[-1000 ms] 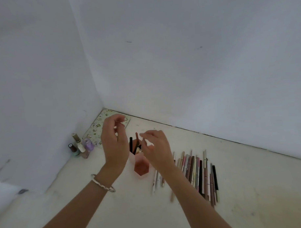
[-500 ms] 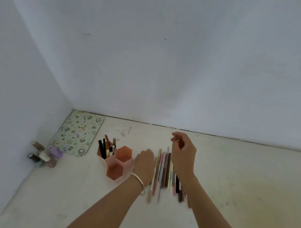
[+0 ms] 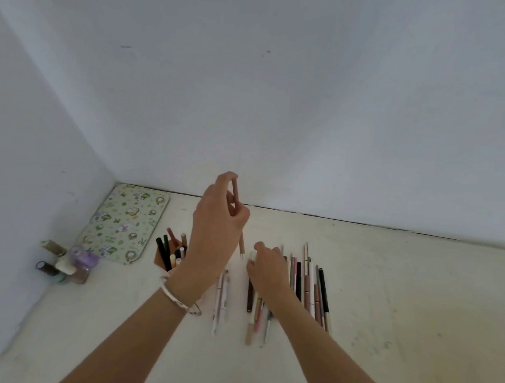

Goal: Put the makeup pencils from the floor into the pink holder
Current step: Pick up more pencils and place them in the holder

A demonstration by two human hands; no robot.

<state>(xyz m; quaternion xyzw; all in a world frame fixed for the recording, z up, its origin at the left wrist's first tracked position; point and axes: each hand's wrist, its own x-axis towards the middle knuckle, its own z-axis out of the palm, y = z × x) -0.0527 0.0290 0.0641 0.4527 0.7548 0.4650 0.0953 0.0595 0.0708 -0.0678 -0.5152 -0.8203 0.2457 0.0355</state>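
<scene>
Right of the pink holder, left hand pinches a brown pencil; right hand claws at floor pencils, grip unclear. Light, stiff, rolly; grab mid-barrel.

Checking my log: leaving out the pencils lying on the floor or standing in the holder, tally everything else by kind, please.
Brown pencil lifted in the left hand: 1
Pink holder: 1
Patterned mat: 1
Nail polish bottles: 4
Total: 7
</scene>
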